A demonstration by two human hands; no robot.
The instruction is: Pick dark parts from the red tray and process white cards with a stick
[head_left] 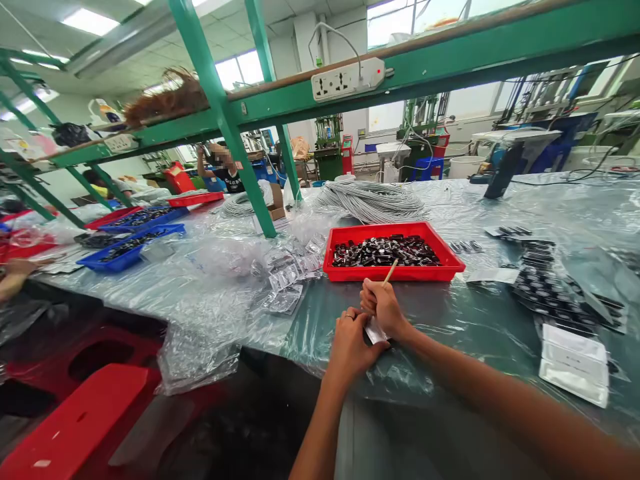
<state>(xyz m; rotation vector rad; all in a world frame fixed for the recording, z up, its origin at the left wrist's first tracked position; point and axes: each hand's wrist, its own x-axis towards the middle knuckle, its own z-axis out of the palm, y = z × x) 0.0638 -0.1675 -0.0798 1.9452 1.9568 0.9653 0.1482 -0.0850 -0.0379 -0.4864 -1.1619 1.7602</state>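
My right hand (pixel 384 308) grips a thin, light wooden stick (pixel 391 272), which points up past the fist. Below it, my left hand (pixel 351 341), with a ring on one finger, holds a small silvery clear plastic piece (pixel 375 331) against the table, between thumb and fingers. Both hands partly cover this piece, and the lower end of the stick is hidden. Right behind the hands stands a red tray (pixel 395 274) full of small shiny black parts (pixel 385 251).
Clear plastic blister pieces (pixel 286 273) lie left of the tray. To the right are stacked black-filled blister sheets (pixel 547 287) and a white packet (pixel 574 363). Grey cable coils (pixel 373 200) lie behind. A green frame post (pixel 235 133) rises from the table. Another person's hand (pixel 15 277) shows far left.
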